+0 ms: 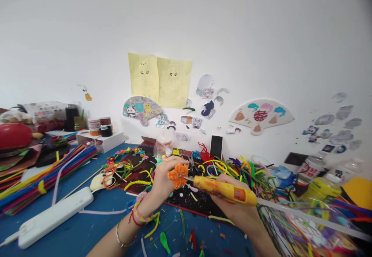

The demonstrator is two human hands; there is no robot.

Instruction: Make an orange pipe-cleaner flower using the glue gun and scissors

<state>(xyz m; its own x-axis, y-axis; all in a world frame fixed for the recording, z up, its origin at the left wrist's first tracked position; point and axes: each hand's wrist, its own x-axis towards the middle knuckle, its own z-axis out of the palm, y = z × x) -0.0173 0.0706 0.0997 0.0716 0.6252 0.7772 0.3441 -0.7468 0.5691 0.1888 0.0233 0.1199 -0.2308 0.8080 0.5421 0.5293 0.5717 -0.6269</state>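
Note:
My left hand (162, 181) is closed around an orange pipe-cleaner flower (178, 175), held up above a dark work mat (192, 201). Bracelets circle that wrist. My right hand (232, 203) grips a yellow glue gun (223, 189) lying across it, with the nozzle tip touching the flower's right side. A clear glue stick (305, 216) pokes out of the gun's back toward the right.
Bundles of coloured pipe cleaners (43, 175) lie at the left, with a white power strip (52, 216) in front. Loose pipe cleaners (232, 168), jars (316, 189) and a phone (216, 146) crowd the back and right. Paper fans (261, 115) and yellow drawings (159, 79) hang on the wall.

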